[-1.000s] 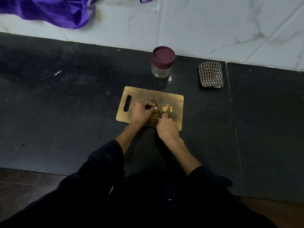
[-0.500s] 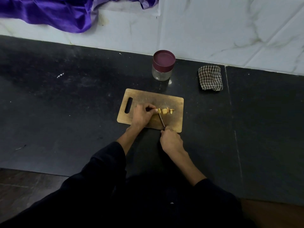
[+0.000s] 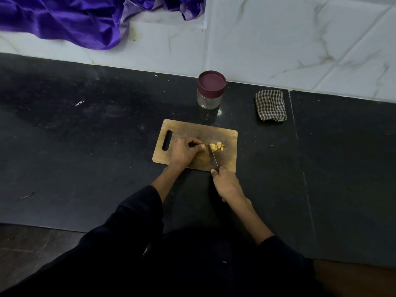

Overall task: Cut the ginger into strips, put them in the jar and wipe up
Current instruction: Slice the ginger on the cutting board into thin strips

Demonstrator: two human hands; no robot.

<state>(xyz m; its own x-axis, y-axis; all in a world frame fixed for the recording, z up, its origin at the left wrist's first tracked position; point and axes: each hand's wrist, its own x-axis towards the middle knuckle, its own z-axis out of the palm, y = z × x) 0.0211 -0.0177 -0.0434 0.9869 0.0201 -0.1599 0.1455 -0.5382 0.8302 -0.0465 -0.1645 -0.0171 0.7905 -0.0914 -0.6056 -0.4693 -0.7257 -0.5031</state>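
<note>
A wooden cutting board with a handle slot lies on the black counter. Yellow ginger sits near the board's middle, partly cut into pieces. My left hand rests on the board with its fingertips pinching the ginger's left end. My right hand, just off the board's near edge, grips the handle of a knife; the blade runs across the board with its tip at the ginger. A glass jar with a maroon lid on stands behind the board. A checked cloth lies folded to the jar's right.
A white marble-tiled wall borders the counter's far side, and a purple cloth hangs over it at the upper left. The black counter shows small specks and scratches. My dark sleeves and body fill the lower frame.
My right hand has drawn back toward me from over the ginger to the board's near edge, pulling the knife blade along. My left hand has stayed on the ginger.
</note>
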